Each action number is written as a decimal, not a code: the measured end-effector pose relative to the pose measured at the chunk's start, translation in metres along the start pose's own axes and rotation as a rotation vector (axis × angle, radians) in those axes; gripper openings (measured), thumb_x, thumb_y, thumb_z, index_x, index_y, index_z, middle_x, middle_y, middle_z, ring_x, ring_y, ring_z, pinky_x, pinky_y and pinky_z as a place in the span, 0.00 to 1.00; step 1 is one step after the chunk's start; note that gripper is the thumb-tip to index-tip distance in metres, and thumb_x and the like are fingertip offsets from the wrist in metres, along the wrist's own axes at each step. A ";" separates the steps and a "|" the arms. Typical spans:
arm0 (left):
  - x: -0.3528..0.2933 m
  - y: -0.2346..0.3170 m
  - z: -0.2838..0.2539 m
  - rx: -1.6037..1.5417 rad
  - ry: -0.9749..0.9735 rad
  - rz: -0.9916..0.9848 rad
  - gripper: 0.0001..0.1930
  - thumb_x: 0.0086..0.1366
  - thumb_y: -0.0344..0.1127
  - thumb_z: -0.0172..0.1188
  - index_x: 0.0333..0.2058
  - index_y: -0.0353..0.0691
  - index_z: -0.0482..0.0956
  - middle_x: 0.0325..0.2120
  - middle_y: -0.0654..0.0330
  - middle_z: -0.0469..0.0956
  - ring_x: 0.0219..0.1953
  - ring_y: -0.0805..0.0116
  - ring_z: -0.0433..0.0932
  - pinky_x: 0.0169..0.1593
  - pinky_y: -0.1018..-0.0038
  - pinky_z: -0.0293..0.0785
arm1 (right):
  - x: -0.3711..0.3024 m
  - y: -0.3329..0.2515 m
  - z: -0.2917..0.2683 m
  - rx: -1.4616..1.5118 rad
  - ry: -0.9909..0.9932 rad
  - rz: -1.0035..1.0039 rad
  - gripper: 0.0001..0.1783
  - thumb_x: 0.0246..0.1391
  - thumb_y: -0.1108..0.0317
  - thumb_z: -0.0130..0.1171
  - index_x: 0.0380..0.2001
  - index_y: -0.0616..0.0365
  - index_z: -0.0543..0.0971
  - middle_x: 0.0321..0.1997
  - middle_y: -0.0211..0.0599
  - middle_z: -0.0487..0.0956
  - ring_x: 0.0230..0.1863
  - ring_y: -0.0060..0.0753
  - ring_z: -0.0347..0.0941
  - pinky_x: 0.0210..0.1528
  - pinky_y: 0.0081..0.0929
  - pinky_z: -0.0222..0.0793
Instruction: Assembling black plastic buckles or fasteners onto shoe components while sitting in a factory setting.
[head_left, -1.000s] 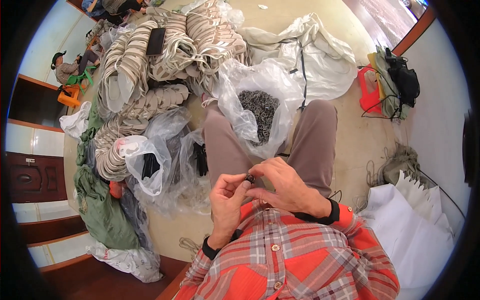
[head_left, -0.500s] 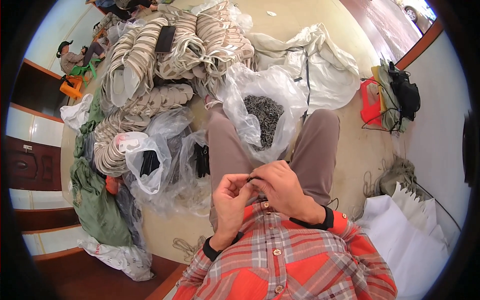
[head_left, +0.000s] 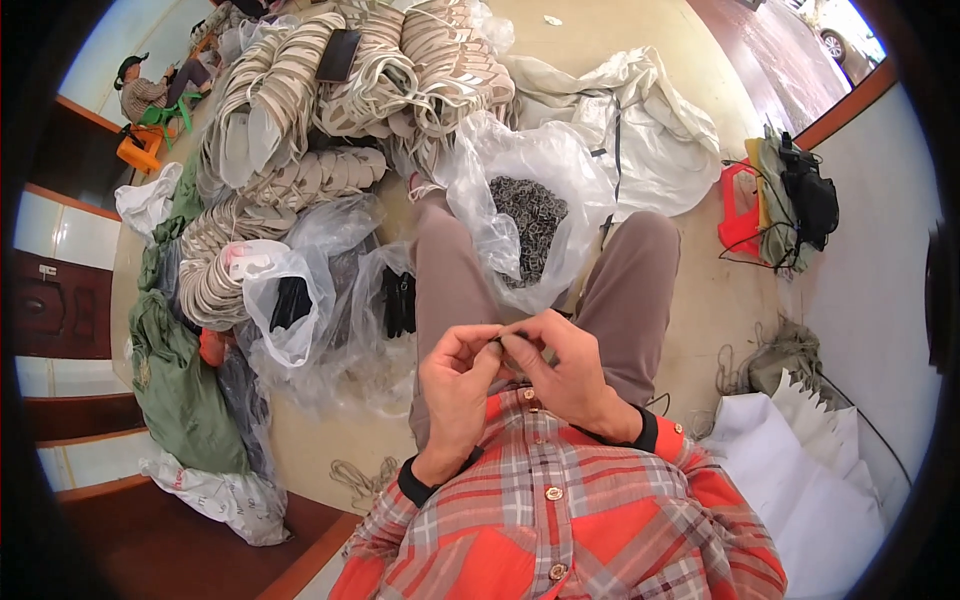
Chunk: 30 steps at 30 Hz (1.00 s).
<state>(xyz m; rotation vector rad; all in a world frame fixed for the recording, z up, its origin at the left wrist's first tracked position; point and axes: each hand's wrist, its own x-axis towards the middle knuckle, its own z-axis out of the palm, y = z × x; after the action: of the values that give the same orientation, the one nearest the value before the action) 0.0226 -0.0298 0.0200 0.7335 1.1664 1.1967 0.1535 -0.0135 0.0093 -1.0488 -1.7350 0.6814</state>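
My left hand (head_left: pixel 458 380) and my right hand (head_left: pixel 566 368) meet fingertip to fingertip in front of my waist. Both are closed in a pinch round a small dark piece (head_left: pixel 496 341), mostly covered by the fingers, so its kind is unclear. Just beyond, between my knees, a clear plastic bag (head_left: pixel 583 180) lies open, full of small dark metal buckles (head_left: pixel 530 225). To the left, a smaller clear bag (head_left: pixel 290 352) contains black strips (head_left: pixel 292 303), and further black strips (head_left: pixel 398 303) show in the plastic beside it.
Stacks of beige shoe uppers (head_left: pixel 290 110) cover the floor ahead-left, a phone (head_left: pixel 339 55) on top. A white sack (head_left: pixel 660 150) spreads ahead-right. A red stool (head_left: pixel 738 205) holds bags at the right wall; white sheets (head_left: pixel 770 470) lie nearer. Another person (head_left: pixel 145 92) sits far left.
Both hands have shifted slightly, staying together. My right fingers have lifted and rolled back, with the thumb now more visible. The view has tilted a little.
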 end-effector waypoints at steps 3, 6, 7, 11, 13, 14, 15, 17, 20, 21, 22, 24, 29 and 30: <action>0.000 0.001 0.002 0.044 0.019 0.007 0.07 0.59 0.21 0.53 0.37 0.31 0.74 0.30 0.59 0.77 0.31 0.77 0.76 0.35 0.81 0.75 | 0.002 -0.007 -0.001 0.204 -0.014 0.318 0.10 0.43 0.72 0.61 0.31 0.62 0.74 0.24 0.37 0.72 0.26 0.39 0.68 0.28 0.32 0.62; -0.002 -0.005 0.002 0.029 0.000 0.087 0.08 0.59 0.21 0.53 0.38 0.30 0.74 0.30 0.59 0.78 0.32 0.76 0.76 0.35 0.81 0.75 | 0.002 -0.002 0.001 0.080 -0.001 0.071 0.11 0.42 0.71 0.62 0.30 0.61 0.74 0.25 0.37 0.72 0.25 0.39 0.68 0.28 0.30 0.63; -0.002 -0.006 0.002 0.025 0.003 0.092 0.08 0.59 0.21 0.53 0.38 0.30 0.74 0.30 0.59 0.78 0.32 0.76 0.76 0.35 0.81 0.75 | 0.004 0.001 0.001 0.019 0.005 0.000 0.11 0.42 0.72 0.63 0.29 0.61 0.73 0.24 0.37 0.71 0.25 0.39 0.67 0.27 0.31 0.62; -0.008 -0.005 0.002 -0.019 -0.025 0.068 0.09 0.60 0.21 0.53 0.40 0.29 0.73 0.30 0.58 0.78 0.32 0.75 0.77 0.36 0.80 0.76 | 0.004 0.002 -0.003 -0.154 0.003 -0.095 0.09 0.42 0.72 0.62 0.24 0.60 0.71 0.23 0.38 0.70 0.24 0.40 0.66 0.27 0.32 0.61; -0.010 -0.005 0.004 0.004 -0.021 0.073 0.09 0.60 0.21 0.52 0.40 0.29 0.73 0.30 0.58 0.78 0.32 0.75 0.77 0.37 0.80 0.76 | 0.003 0.004 -0.005 -0.173 -0.046 -0.103 0.09 0.42 0.72 0.61 0.24 0.60 0.70 0.22 0.38 0.70 0.23 0.40 0.66 0.26 0.33 0.61; -0.010 -0.004 0.005 0.033 -0.004 0.079 0.09 0.60 0.21 0.52 0.40 0.29 0.73 0.29 0.59 0.77 0.30 0.76 0.76 0.35 0.81 0.76 | 0.004 0.005 -0.005 -0.191 -0.089 -0.110 0.08 0.43 0.72 0.60 0.23 0.59 0.70 0.21 0.38 0.69 0.23 0.41 0.65 0.26 0.33 0.60; -0.010 -0.004 0.006 0.063 0.012 0.085 0.09 0.61 0.22 0.51 0.40 0.30 0.73 0.28 0.60 0.77 0.29 0.77 0.76 0.33 0.82 0.75 | 0.005 0.006 -0.005 -0.192 -0.090 -0.110 0.08 0.43 0.72 0.60 0.23 0.59 0.70 0.21 0.38 0.69 0.23 0.41 0.65 0.26 0.33 0.60; -0.011 -0.003 0.006 0.085 0.011 0.061 0.09 0.61 0.22 0.51 0.40 0.30 0.74 0.26 0.61 0.77 0.26 0.78 0.75 0.31 0.82 0.74 | 0.004 0.010 -0.004 -0.189 -0.130 -0.174 0.07 0.44 0.72 0.58 0.22 0.60 0.69 0.19 0.39 0.68 0.21 0.44 0.65 0.24 0.33 0.60; -0.015 0.000 0.010 0.069 0.010 -0.032 0.08 0.61 0.23 0.52 0.39 0.31 0.74 0.24 0.63 0.76 0.23 0.81 0.73 0.27 0.84 0.72 | -0.001 0.010 -0.006 -0.042 -0.003 -0.100 0.08 0.51 0.70 0.54 0.21 0.61 0.69 0.17 0.34 0.67 0.18 0.34 0.64 0.22 0.27 0.59; -0.017 0.002 0.012 0.032 0.014 -0.097 0.07 0.60 0.24 0.53 0.38 0.32 0.74 0.23 0.64 0.75 0.22 0.82 0.72 0.25 0.84 0.71 | -0.003 0.006 -0.007 -0.044 -0.007 -0.096 0.08 0.51 0.70 0.54 0.21 0.61 0.69 0.17 0.34 0.67 0.18 0.34 0.64 0.22 0.27 0.59; -0.018 0.004 0.014 0.029 0.014 -0.101 0.07 0.60 0.24 0.53 0.38 0.32 0.74 0.23 0.64 0.75 0.22 0.82 0.72 0.25 0.84 0.71 | -0.005 -0.002 -0.008 0.206 -0.005 0.235 0.10 0.54 0.68 0.51 0.22 0.61 0.69 0.17 0.30 0.66 0.18 0.26 0.62 0.22 0.24 0.58; -0.015 0.008 0.017 0.092 0.005 -0.066 0.06 0.60 0.25 0.53 0.36 0.31 0.74 0.23 0.63 0.76 0.22 0.82 0.73 0.25 0.84 0.71 | -0.003 -0.003 -0.010 0.456 0.001 0.563 0.13 0.57 0.66 0.48 0.22 0.61 0.69 0.16 0.26 0.65 0.18 0.19 0.61 0.22 0.20 0.57; -0.012 0.009 0.017 0.110 0.006 -0.099 0.07 0.61 0.25 0.50 0.38 0.30 0.72 0.26 0.57 0.77 0.23 0.76 0.74 0.26 0.81 0.71 | -0.005 0.011 -0.009 0.682 -0.128 0.642 0.16 0.60 0.62 0.45 0.22 0.60 0.69 0.18 0.23 0.65 0.22 0.13 0.59 0.25 0.15 0.56; -0.011 0.010 0.016 0.131 0.010 -0.144 0.07 0.61 0.25 0.51 0.38 0.30 0.71 0.26 0.56 0.77 0.23 0.75 0.75 0.26 0.81 0.71 | -0.004 0.012 -0.010 0.683 -0.127 0.642 0.16 0.60 0.62 0.45 0.22 0.60 0.69 0.18 0.23 0.65 0.22 0.13 0.59 0.25 0.15 0.56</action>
<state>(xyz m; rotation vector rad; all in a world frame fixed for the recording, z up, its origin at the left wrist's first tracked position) 0.0354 -0.0358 0.0373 0.7292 1.2926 1.0123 0.1680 -0.0111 0.0017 -1.0619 -1.0876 1.6341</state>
